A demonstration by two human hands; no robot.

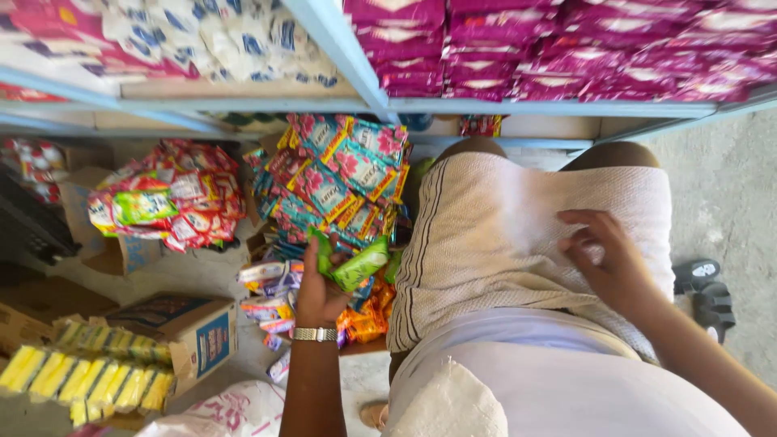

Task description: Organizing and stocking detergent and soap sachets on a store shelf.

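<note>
My left hand (317, 293), with a metal watch on the wrist, is closed around a strip of small green sachets (356, 264). It hovers over a heap of teal and pink sachet strips (336, 182) and smaller mixed packets (271, 291) on the floor. My right hand (603, 259) rests on my thigh, its fingers bent against the white striped shorts (494, 226), holding nothing that I can see.
A blue metal shelf (356, 73) above holds magenta packets (566, 48) and white-blue packets (202, 36). A red and green sachet pile (166, 198) sits in a carton at left. Yellow packets (89, 376) and a cardboard box (190, 332) lie lower left. Black sandals (704, 291) at right.
</note>
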